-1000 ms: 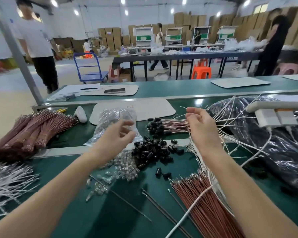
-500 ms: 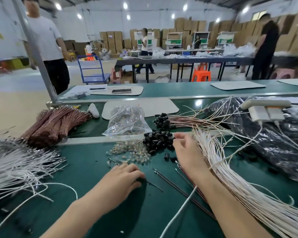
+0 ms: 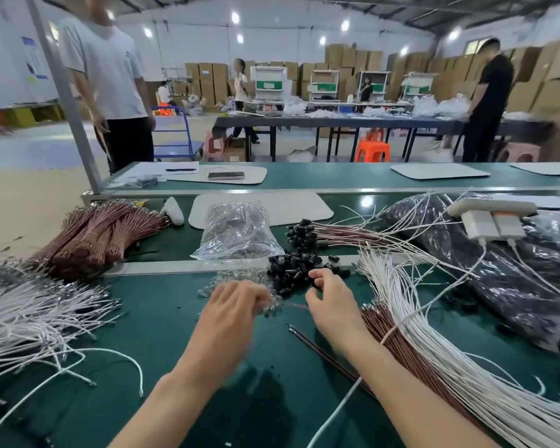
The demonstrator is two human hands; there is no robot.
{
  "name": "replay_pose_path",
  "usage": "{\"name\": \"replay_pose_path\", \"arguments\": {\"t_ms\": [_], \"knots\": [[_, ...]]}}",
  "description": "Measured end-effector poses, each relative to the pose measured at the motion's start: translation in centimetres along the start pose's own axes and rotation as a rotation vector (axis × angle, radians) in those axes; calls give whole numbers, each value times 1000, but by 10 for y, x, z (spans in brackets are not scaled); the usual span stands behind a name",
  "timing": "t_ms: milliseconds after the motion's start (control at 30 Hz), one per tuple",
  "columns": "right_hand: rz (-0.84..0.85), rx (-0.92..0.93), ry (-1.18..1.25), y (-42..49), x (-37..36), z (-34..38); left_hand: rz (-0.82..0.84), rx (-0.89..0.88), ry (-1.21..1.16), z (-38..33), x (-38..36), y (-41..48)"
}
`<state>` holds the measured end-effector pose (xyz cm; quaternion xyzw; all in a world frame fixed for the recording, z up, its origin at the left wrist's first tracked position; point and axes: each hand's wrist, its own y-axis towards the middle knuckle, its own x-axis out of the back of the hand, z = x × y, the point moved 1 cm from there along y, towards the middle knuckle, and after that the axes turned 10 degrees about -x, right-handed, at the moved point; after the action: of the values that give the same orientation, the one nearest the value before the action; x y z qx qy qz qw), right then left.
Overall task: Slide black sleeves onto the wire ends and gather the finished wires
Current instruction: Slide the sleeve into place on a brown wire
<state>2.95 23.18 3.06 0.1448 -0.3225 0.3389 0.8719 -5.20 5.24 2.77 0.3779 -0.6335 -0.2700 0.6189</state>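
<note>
A pile of black sleeves (image 3: 291, 270) lies at the middle of the green table (image 3: 175, 334). My right hand (image 3: 332, 302) is at the pile's near edge, thumb and forefinger curled and pinching a sleeve there. Just left of it, my left hand (image 3: 233, 308) has its fingers curled round the end of a thin brown wire (image 3: 296, 306) that reaches toward my right hand. Finished brown wires with sleeves on their ends (image 3: 307, 234) lie fanned out behind the pile. Bare brown wires (image 3: 398, 347) and white wires (image 3: 434, 350) lie to the right.
Tied brown bundles (image 3: 94, 234) and loose white wires (image 3: 29, 312) fill the left side. A clear bag (image 3: 236, 231) and small clear parts (image 3: 236, 276) sit behind my left hand. A black bag (image 3: 505, 279) carrying a power strip (image 3: 492, 215) is at right. People stand beyond the table.
Both hands came down from the finished wires at the back. My left hand picked a brown wire off the table and raised it; my right hand moved to the sleeve pile.
</note>
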Motion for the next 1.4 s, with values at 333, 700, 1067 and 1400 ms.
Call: {"name": "replay_pose_path", "arguments": {"t_ms": [333, 700, 1067, 1400], "knots": [[-54, 218, -543, 29, -21, 8, -30, 220, 128, 11, -14, -21], [-58, 135, -233, 25, -15, 2, -8, 289, 73, 11, -6, -19], [203, 7, 899, -14, -3, -6, 35, 191, 103, 10, -16, -20], [247, -97, 1149, -15, -8, -9, 68, 174, 90, 8, -17, -20]]}}
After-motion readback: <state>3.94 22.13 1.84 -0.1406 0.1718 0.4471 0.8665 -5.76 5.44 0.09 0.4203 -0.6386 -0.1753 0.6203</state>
